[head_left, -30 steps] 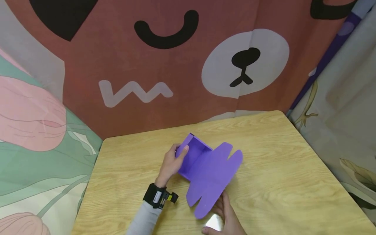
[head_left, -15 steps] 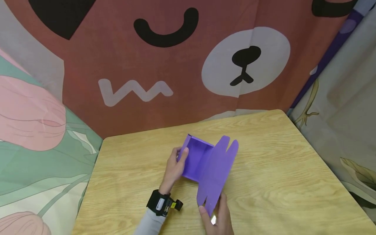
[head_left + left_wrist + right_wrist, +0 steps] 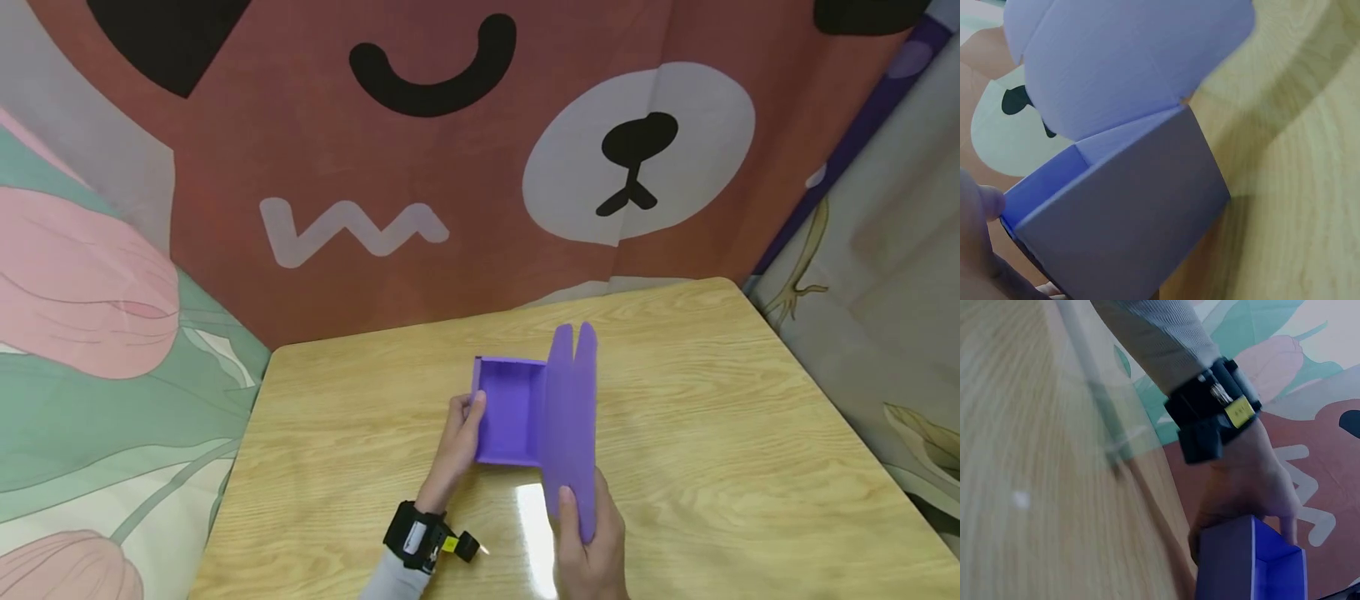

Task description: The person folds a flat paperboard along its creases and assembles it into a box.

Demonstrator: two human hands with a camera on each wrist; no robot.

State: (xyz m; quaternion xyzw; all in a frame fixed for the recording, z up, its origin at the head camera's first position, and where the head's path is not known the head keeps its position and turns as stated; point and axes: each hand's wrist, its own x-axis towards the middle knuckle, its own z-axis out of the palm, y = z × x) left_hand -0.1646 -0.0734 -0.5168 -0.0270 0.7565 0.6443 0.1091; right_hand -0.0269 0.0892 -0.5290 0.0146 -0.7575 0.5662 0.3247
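A purple cardboard box (image 3: 510, 417) is held above the wooden table, its hollow inside facing up in the head view. Its lid (image 3: 566, 425), with slits that leave rounded flaps at both ends, stands raised along the right side. My left hand (image 3: 453, 450) grips the box's left wall, thumb over the rim. On the lid's near end, my right hand (image 3: 592, 550) has its thumb on the inner face and its fingers behind, partly hidden. The left wrist view shows the box's plain outer side (image 3: 1129, 212) and the lid hinged above.
The wood-grain table (image 3: 712, 450) spreads beneath, with a bright reflection near its front. Behind it hangs a reddish cloth (image 3: 420, 292) printed with an animal face. Patterned curtains close in both sides. A black camera band (image 3: 416, 537) sits on the left wrist.
The box has turned so that its sides look straighter in the head view. The lid has swung more upright. My right hand has taken hold of the lid's near end.
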